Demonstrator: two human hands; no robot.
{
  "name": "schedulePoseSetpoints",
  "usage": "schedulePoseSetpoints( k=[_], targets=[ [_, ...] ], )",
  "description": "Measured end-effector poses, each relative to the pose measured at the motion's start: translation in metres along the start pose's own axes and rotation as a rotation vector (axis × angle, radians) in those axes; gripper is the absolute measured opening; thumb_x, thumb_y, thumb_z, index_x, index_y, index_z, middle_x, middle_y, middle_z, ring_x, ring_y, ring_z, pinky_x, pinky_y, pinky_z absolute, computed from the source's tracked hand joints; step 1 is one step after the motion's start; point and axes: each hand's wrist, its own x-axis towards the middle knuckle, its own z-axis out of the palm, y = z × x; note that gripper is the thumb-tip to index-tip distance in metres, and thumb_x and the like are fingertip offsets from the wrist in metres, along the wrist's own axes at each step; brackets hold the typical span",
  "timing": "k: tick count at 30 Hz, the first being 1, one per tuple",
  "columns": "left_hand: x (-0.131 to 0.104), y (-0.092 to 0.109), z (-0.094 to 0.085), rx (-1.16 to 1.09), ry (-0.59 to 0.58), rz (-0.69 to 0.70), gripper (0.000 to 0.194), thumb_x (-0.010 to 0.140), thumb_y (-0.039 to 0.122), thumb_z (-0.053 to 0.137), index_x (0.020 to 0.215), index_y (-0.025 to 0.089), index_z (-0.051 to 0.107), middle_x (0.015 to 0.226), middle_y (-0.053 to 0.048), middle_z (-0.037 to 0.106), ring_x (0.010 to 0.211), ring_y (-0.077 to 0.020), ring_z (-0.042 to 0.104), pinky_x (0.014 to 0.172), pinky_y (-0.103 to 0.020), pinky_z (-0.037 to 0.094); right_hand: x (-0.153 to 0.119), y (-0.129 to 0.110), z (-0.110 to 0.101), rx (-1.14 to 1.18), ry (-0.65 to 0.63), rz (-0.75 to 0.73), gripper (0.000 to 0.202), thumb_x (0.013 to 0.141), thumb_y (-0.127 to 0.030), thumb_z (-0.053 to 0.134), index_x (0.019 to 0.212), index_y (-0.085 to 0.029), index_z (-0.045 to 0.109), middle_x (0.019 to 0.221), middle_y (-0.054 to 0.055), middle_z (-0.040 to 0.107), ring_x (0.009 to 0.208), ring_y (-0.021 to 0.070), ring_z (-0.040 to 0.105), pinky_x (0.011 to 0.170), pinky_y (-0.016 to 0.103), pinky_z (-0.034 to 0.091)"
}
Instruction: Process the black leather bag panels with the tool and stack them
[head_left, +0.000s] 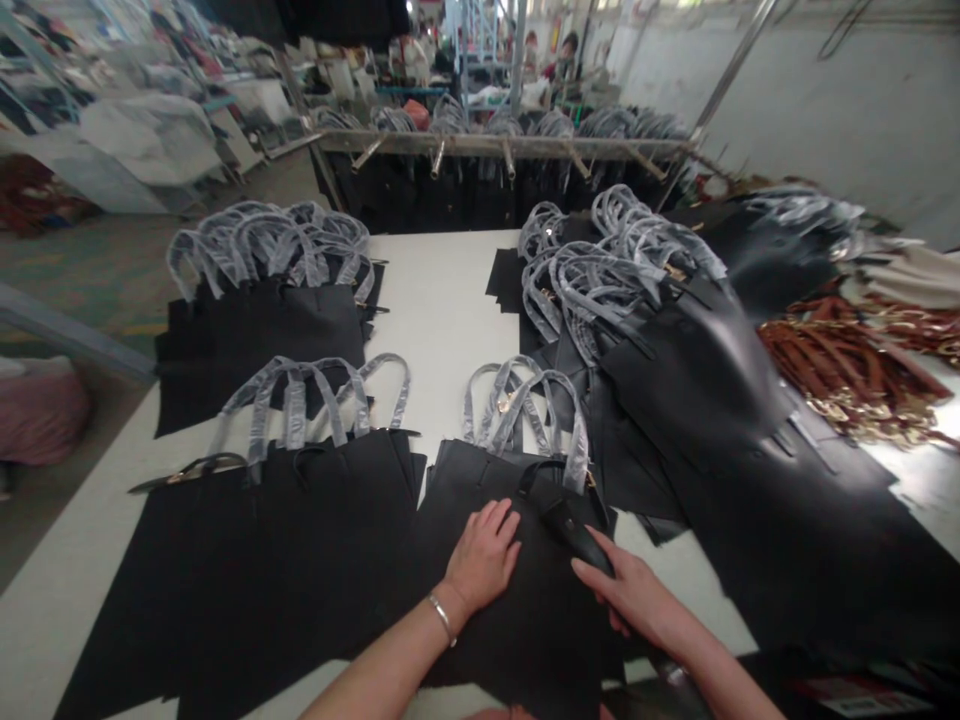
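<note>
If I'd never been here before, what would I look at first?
Probably the shiny loop handles wrapped in clear plastic, attached to flat black leather-like bag pieces piled along both sides of the white table. Next, near the bottom middle, a bare left hand rests on those pieces while the right hand grips a black handheld tool. Over at the right, a heap of reddish-brown straps with gold-coloured metal fittings stands out too.

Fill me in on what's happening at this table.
The person's left hand rests on a black panel with plastic-wrapped handles. The right hand holds a dark handheld tool near the panel's top edge; whether it touches is unclear. Other black panels lie on both sides of the pale table, with brown straps piled at the right.
</note>
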Motion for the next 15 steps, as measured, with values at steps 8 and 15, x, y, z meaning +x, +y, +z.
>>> schedulePoseSetpoints(
  k=[8,15],
  targets=[
    [0.002,0.001,0.003,0.087,0.066,0.004,0.039,0.090,0.024,0.050,0.129,0.021,0.049,0.139,-0.010,0.046,0.128,-0.0287,0.040,0.102,-0.048,0.038,-0.002,0.006,-0.002,-0.025,-0.010,-0.027,0.063,0.084,-0.045,0.051,0.138,-0.016,0.041,0.051,-0.006,0.053,0.033,0.0122,0.052,0.031,0.020,0.037],
    [0.003,0.021,0.021,0.065,0.199,-0.155,0.036,0.092,0.021,0.046,0.128,0.018,0.049,0.139,-0.011,0.045,0.126,-0.0283,0.042,0.101,-0.048,0.040,-0.002,-0.032,-0.004,-0.037,0.211,-0.151,0.068,0.084,-0.051,0.051,0.143,-0.021,0.035,0.039,-0.009,0.051,0.039,0.0154,0.056,0.041,0.022,0.043]
  ],
)
